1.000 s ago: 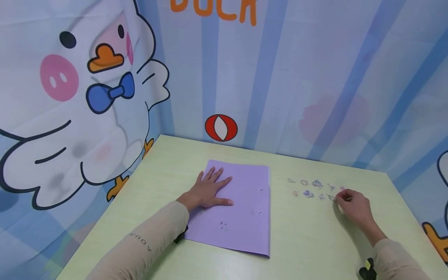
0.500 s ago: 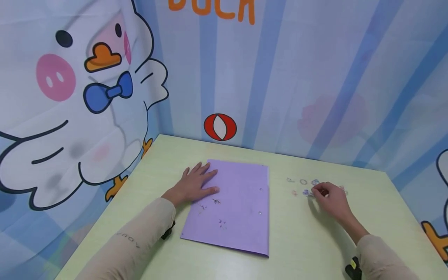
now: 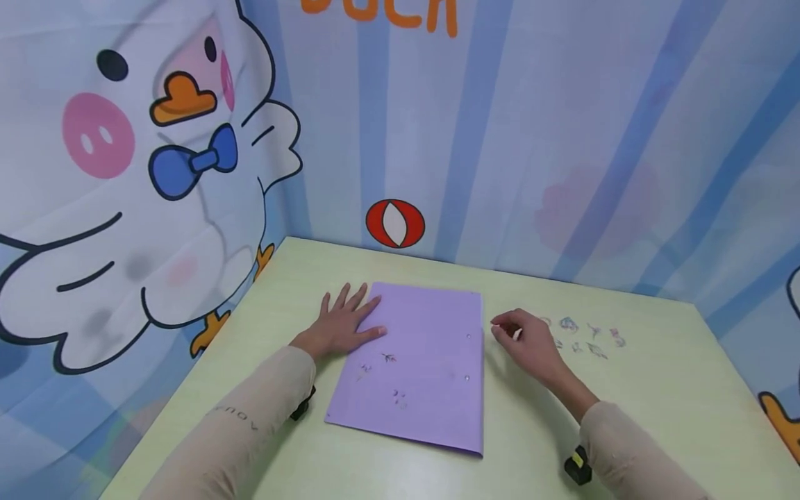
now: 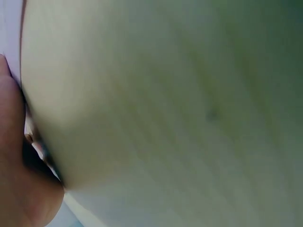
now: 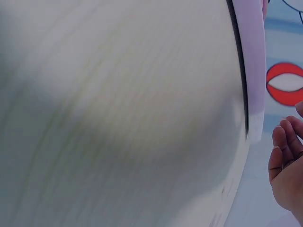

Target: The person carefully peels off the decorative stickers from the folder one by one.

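Observation:
My left hand (image 3: 340, 328) rests with spread fingers on the upper left edge of a purple folder (image 3: 431, 375). Small flower and leaf pieces, among them a dark sprig (image 3: 389, 357), a pale sprig (image 3: 364, 371) and a cluster of small petals (image 3: 399, 398), lie on its lower left part. Just off the folder's right edge hovers my right hand (image 3: 528, 344), thumb and index fingertips close together. Whether a small piece is between them cannot be seen. In the right wrist view its fingers (image 5: 279, 137) are bent, with the fingertips partly cut off.
Right of the folder, rows of small decorative pieces lie on the pale table (image 3: 650, 396), including a bluish one (image 3: 569, 324), a pink one (image 3: 617, 338) and a leaf (image 3: 596, 351). My right hand covers some. A printed cloth backdrop (image 3: 500, 139) stands behind the table.
My right hand has moved left from the rows of pieces to beside the folder. My left hand has slid left toward the folder's edge, uncovering two sprigs.

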